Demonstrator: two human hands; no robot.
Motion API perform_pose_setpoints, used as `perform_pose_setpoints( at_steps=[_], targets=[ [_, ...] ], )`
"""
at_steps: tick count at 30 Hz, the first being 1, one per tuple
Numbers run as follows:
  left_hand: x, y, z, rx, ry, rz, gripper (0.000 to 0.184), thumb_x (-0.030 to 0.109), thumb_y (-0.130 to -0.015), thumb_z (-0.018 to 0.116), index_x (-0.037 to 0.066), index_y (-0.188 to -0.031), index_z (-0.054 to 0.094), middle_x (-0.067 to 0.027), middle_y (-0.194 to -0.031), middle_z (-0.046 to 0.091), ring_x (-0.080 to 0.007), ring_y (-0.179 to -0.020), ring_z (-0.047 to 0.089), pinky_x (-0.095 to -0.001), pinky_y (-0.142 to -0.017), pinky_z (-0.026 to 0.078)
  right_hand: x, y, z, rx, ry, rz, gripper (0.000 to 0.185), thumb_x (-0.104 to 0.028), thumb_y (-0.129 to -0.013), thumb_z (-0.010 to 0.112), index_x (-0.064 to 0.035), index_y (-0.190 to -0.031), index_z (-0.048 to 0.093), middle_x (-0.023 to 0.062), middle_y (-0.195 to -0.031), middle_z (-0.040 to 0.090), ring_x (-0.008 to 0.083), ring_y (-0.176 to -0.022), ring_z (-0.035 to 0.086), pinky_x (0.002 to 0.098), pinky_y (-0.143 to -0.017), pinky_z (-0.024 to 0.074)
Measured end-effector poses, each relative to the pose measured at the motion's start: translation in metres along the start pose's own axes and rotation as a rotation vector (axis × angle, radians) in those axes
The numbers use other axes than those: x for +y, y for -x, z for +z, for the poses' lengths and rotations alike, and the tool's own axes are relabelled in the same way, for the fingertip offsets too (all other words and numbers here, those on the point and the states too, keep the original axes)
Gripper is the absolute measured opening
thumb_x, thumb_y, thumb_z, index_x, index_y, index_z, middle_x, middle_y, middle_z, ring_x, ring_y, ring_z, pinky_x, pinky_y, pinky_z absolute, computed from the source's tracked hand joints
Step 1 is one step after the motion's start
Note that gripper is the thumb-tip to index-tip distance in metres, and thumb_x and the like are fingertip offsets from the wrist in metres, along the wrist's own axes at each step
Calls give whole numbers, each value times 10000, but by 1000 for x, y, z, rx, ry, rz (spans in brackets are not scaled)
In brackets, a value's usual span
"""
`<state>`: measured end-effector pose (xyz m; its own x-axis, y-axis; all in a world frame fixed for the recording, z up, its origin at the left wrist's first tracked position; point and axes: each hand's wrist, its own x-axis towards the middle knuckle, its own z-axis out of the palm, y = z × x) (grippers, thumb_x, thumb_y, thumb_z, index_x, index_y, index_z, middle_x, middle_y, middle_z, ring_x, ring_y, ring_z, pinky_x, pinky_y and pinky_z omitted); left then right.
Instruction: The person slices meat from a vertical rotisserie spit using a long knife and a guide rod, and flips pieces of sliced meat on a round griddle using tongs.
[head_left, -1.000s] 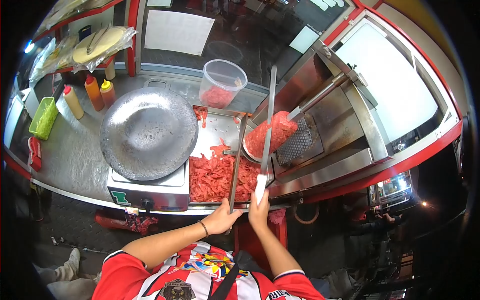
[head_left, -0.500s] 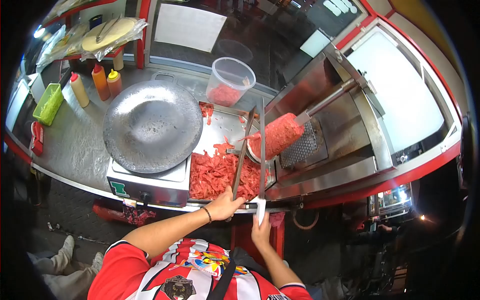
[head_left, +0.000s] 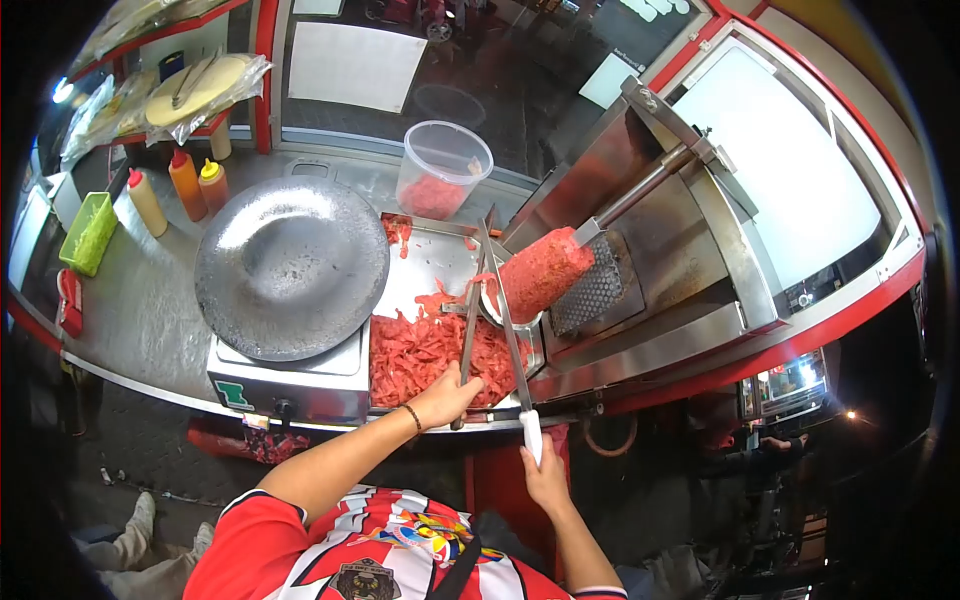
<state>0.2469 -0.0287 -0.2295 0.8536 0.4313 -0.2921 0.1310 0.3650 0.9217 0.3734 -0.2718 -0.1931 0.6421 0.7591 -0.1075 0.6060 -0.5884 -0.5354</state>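
My left hand is closed around a long, narrow sharpening steel that points away from me. In my right hand is the white handle of a long knife. The knife's blade leans left, and its far part crosses the steel near the tips; whether they touch I cannot tell. Both extend over a metal tray with a heap of sliced red meat at its near end. Just right of the blade, a tilted red meat cone sits on a metal spit.
Left of the tray, a domed metal griddle rests on a burner box. A clear bucket with meat stands behind. Sauce bottles and a green basket are at the far left. Grill walls enclose the spit's right side.
The knife has swung from nearly upright in view to leaning left, so its blade now crosses the steel. My right hand has moved slightly right and nearer me. The whole view has shifted a little.
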Motion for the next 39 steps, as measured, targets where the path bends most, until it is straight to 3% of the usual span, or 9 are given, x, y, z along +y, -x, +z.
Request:
perform_pose_setpoints(
  at_steps=[10, 14, 15, 18, 22, 25, 30, 35, 39],
  targets=[
    [12, 6, -14, -49, 2, -24, 363, 305, -994, 578, 40, -1052, 338, -32, -614, 467, -161, -462, 514, -342, -421, 469, -6, 77, -104, -231, 79, 263, 263, -209, -965, 631, -4, -1093, 528, 319, -889, 659, 519, -893, 647, 520, -704, 508],
    [19, 16, -24, -75, 34, -27, 353, 301, -992, 568, 30, -1062, 353, -29, -596, 468, -165, -458, 527, -334, -418, 464, 15, 109, -142, -303, -57, 376, 243, -205, -957, 658, -14, -1079, 569, 133, -689, 639, 236, -575, 646, 359, -548, 484],
    [17, 18, -25, -80, 20, -22, 354, 300, -992, 566, 26, -1068, 355, -30, -590, 471, -166, -456, 530, -333, -419, 463, 14, 114, -151, -261, -158, 368, 228, -195, -953, 664, -18, -1073, 586, 32, -641, 579, 95, -527, 546, 279, -503, 433],
    [9, 37, -25, -99, -18, -51, 373, 303, -991, 568, 11, -1096, 361, -40, -577, 486, -168, -444, 528, -335, -422, 464, 21, 111, -169, -217, -125, 310, 198, -157, -955, 650, -10, -1073, 590, 19, -660, 584, 91, -529, 536, 274, -497, 421],
    [-15, 71, -24, -113, -51, -71, 369, 310, -1003, 607, 44, -1055, 356, -54, -590, 509, -176, -463, 557, -340, -429, 473, -21, 61, -108, -78, -586, 225, 161, -139, -979, 625, -46, -1097, 566, -53, -700, 490, 36, -544, 451, 223, -475, 366],
    [-25, 86, -8, -145, -65, -109, 524, 352, -980, 628, -22, -1182, 322, -73, -642, 542, -169, -521, 588, -338, -468, 489, -67, 1, -24, 74, -804, 82, 115, -134, -1013, 583, -71, -1088, 523, -54, -718, 484, 33, -540, 447, 221, -465, 363],
    [-35, 96, 7, -158, -76, -94, 520, 333, -970, 637, -34, -1146, 314, -78, -635, 546, -188, -523, 593, -350, -475, 493, -97, -129, 21, 422, -381, -272, 161, -157, -1026, 569, -18, -1077, 505, 53, -657, 530, 126, -509, 491, 329, -466, 398],
    [-23, 91, 2, -164, -113, -77, 573, 364, -951, 630, -90, -1113, 321, -129, -689, 588, -208, -618, 629, -356, -544, 511, -44, -81, 78, 369, -446, -177, 183, -166, -1026, 558, -14, -1098, 487, 83, -716, 573, 155, -532, 545, 325, -493, 430],
    [-39, 82, 9, -58, -171, 57, 449, 287, -961, 642, -21, -1077, 337, -96, -698, 553, -179, -556, 607, -338, -490, 501, -33, -60, 75, 292, -421, -170, 170, -171, -1032, 557, -41, -1093, 466, 26, -681, 530, 106, -512, 517, 279, -459, 407]
  ],
)
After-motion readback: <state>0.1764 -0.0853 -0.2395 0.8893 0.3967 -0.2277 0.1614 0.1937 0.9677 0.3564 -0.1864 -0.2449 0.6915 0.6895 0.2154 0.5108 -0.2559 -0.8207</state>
